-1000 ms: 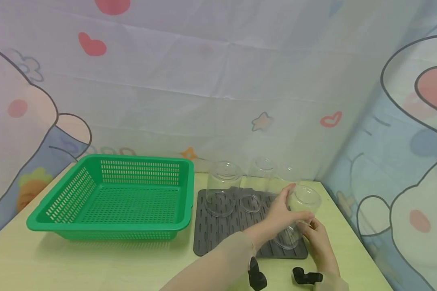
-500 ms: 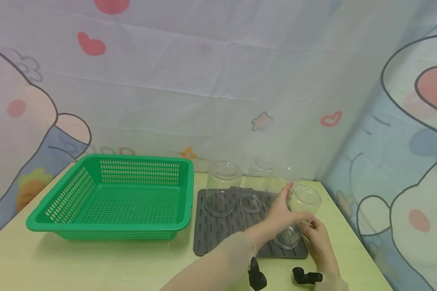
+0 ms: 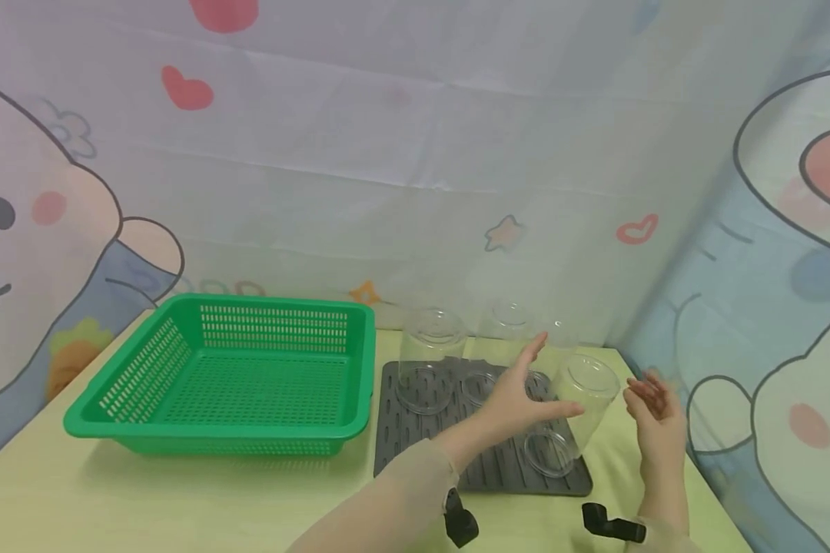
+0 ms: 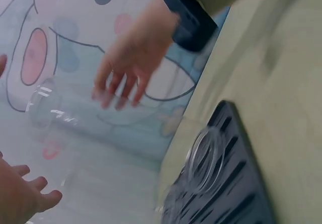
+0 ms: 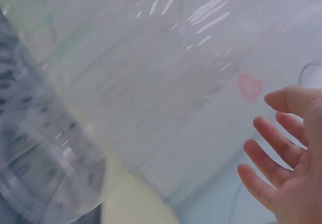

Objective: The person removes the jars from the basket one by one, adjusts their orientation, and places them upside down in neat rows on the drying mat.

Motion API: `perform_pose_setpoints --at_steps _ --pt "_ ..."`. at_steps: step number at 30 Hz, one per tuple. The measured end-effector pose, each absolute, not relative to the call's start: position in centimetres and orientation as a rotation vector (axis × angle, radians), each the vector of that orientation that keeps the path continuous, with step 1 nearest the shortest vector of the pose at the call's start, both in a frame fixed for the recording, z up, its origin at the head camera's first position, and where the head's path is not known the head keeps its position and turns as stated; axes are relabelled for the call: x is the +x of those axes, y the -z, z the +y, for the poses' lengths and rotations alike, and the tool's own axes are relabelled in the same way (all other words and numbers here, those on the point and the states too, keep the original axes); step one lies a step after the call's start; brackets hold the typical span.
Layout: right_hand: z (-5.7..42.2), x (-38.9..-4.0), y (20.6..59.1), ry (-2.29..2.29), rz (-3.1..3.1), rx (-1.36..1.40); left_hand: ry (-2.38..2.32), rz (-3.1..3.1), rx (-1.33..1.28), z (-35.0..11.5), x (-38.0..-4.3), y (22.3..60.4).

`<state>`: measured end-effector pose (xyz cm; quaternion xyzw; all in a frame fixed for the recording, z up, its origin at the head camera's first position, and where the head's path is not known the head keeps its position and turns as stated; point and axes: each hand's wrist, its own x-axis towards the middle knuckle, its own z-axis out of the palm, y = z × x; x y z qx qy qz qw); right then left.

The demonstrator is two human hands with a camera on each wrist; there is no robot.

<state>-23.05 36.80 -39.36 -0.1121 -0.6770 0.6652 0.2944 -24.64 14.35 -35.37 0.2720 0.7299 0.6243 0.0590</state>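
A clear drinking glass (image 3: pixel 586 411) stands at the near right corner of a dark grey drying mat (image 3: pixel 480 468), its wide ring on the mat. My left hand (image 3: pixel 512 403) is spread on the glass's left side, thumb and fingers apart and straight. On the other side, away from the glass, is my right hand (image 3: pixel 660 418), its fingers loosely bent with nothing in them. The left wrist view shows the glass's ring (image 4: pixel 206 158) on the mat, with the right hand (image 4: pixel 138 58) beyond. The right wrist view has the right hand's fingers (image 5: pixel 274 148) separate from the glass.
Behind on the mat stand several more clear glasses, one (image 3: pixel 432 361) at the left and another (image 3: pixel 508 334) in the middle. A green plastic basket (image 3: pixel 217 434) sits to the left on the pale table (image 3: pixel 200 507). A printed cloth (image 3: pixel 387 153) hangs behind.
Both hands have come off the glass: the right has moved away to the right, and the left has spread and shifted slightly left. The glass stays on the mat.
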Motion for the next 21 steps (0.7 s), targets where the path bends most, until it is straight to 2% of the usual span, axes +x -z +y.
perform_pose_setpoints --at_steps 10,15,21 --pt "34.0 -20.2 33.1 -1.528 -1.591 -0.077 -1.927 2.862 1.323 8.0 -24.7 33.5" --pt "31.4 -19.6 31.6 -1.249 -1.729 0.031 -1.886 3.207 1.340 4.4 -24.2 32.6" --pt "27.8 -19.7 30.8 -1.113 -1.683 0.287 -1.869 3.514 1.270 0.7 -23.3 32.0"
